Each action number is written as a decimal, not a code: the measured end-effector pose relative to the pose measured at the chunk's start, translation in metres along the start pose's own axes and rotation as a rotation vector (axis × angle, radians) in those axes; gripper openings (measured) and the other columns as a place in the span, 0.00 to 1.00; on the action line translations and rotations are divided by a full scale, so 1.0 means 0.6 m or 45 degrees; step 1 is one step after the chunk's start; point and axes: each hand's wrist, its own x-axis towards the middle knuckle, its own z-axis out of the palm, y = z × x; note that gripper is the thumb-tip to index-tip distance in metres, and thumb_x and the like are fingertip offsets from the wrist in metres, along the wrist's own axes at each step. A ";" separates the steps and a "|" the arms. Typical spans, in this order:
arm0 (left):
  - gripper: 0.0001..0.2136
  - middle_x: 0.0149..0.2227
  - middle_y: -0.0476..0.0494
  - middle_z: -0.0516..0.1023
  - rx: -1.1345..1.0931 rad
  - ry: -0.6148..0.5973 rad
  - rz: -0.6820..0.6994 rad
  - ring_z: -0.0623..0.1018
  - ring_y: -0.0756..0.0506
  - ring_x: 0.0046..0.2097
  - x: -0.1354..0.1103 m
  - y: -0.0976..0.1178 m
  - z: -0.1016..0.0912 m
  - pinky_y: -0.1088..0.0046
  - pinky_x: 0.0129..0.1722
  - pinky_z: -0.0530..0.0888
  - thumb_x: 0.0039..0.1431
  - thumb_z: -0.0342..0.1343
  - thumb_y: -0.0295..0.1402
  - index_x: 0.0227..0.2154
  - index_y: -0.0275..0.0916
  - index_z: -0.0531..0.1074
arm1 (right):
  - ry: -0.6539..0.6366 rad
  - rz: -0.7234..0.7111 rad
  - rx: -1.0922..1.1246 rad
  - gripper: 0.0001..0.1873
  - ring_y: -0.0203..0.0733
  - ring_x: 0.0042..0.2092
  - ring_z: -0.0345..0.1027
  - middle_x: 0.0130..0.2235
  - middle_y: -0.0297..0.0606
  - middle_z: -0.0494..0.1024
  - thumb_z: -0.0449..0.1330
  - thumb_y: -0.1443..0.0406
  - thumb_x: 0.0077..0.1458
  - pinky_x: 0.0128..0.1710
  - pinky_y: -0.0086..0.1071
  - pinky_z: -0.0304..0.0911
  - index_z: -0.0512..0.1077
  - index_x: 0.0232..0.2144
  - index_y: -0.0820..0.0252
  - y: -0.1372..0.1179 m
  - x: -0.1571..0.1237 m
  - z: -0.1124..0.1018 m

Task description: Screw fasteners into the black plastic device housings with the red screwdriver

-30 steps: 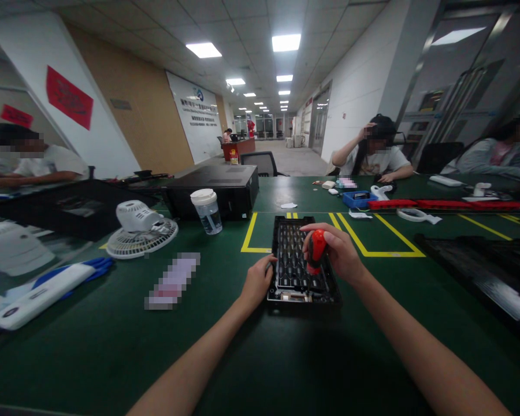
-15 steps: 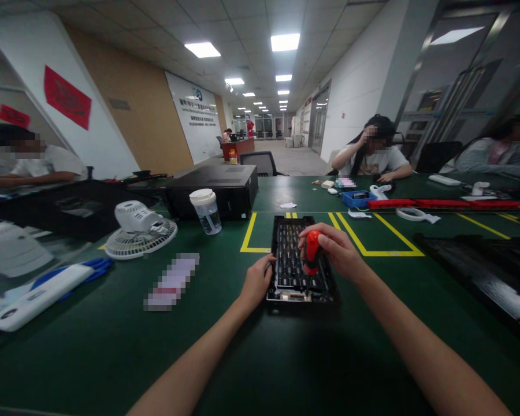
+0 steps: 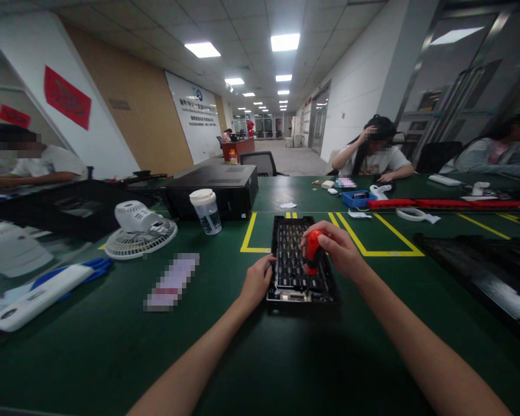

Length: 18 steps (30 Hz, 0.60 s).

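Observation:
A black rectangular frame with a honeycomb-patterned inside (image 3: 292, 257) lies on the green table (image 3: 112, 346) in front of me. My right hand (image 3: 335, 249) is closed round the red handle of a screwdriver (image 3: 313, 249), held upright with its tip down on the frame's near end. My left hand (image 3: 256, 283) rests curled against the frame's left near edge, holding it steady.
A white desk fan (image 3: 139, 230), a lidded plastic cup (image 3: 207, 211) and a black box (image 3: 219, 188) stand to the left. Yellow tape lines (image 3: 385, 231) mark the table. A blue tray (image 3: 359, 198) and red strips (image 3: 437, 204) lie far right. Other people sit around the table.
The screwdriver and my right hand have shifted slightly left and down onto the frame's near end; my fingers have turned a little on the handle. My left hand has stayed put.

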 end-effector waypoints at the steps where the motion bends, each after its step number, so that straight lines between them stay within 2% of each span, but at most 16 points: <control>1: 0.13 0.48 0.46 0.72 0.001 0.001 0.003 0.70 0.48 0.50 0.000 0.000 0.000 0.68 0.52 0.65 0.56 0.44 0.25 0.40 0.40 0.69 | 0.006 -0.002 -0.004 0.10 0.38 0.30 0.67 0.31 0.38 0.71 0.54 0.61 0.53 0.28 0.31 0.63 0.68 0.35 0.62 0.000 0.000 0.000; 18: 0.13 0.48 0.47 0.72 -0.013 0.002 -0.004 0.70 0.48 0.51 -0.001 0.001 0.000 0.69 0.53 0.65 0.56 0.44 0.25 0.40 0.41 0.69 | 0.083 -0.059 -0.132 0.10 0.35 0.29 0.65 0.29 0.36 0.70 0.56 0.60 0.52 0.29 0.29 0.61 0.67 0.32 0.62 -0.005 0.000 0.002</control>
